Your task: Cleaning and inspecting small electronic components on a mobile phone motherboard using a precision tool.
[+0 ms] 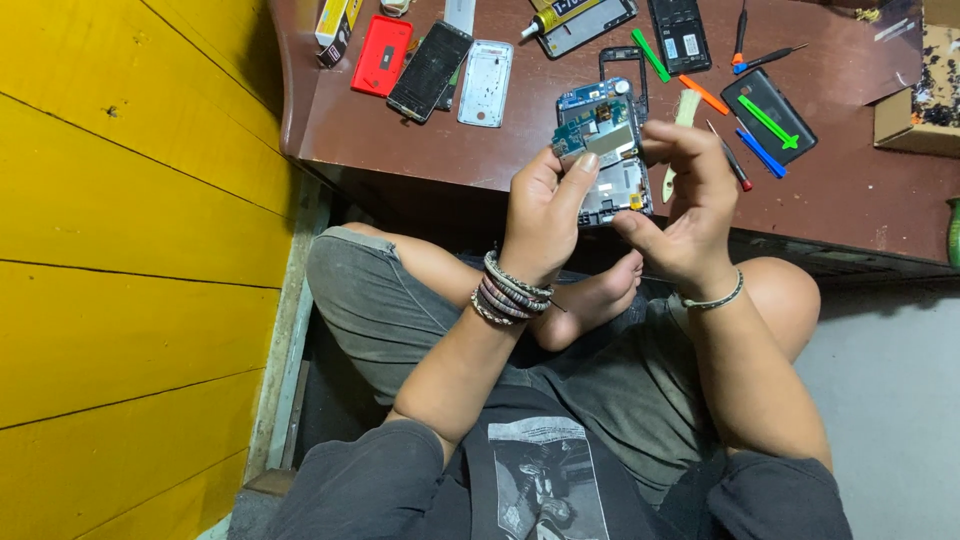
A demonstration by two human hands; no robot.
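Two hands are working over the near edge of a dark red-brown table [420, 140], person sitting cross-legged below it. Left hand [545, 205] is gripping an opened phone [605, 150], circuit board facing up, thumb pressing along its left side. Right hand [690, 200] is closing on the phone's right side, fingers [675, 135] curling over the upper edge, thumb pointing at the lower part of the board. Phone is being held just above the table edge, between both hands. Beaded bracelets are sitting on the left wrist, one thin band on the right.

Lying on the table behind: red phone cover [381, 55], black phone [430, 70], white back cover [486, 82], glue tube [565, 18], green pry tool [650, 54], orange pry tool [704, 94], black phone with green and blue pry tools on it [768, 117], small screwdriver [730, 160]. Yellow plank wall [130, 250] is running along the left.
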